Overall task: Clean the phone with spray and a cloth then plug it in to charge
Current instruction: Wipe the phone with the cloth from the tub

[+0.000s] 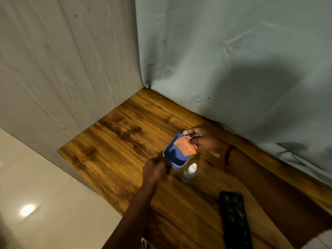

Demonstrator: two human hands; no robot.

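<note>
A black phone (234, 220) lies flat on the wooden table near the front right, dotted with droplets. A small clear spray bottle (189, 173) with a white cap stands behind it. Just beyond the bottle sits a blue plastic box (172, 155). My right hand (201, 139) pinches an orange cloth (185, 146) that hangs over the box's opening. My left hand (155, 169) grips the near left corner of the blue box.
The wooden table (115, 141) fits into a corner, with a grey wall on the left and a pale blue curtain (233, 60) behind and to the right. Glossy white floor tiles (36, 194) lie beyond the table's left edge.
</note>
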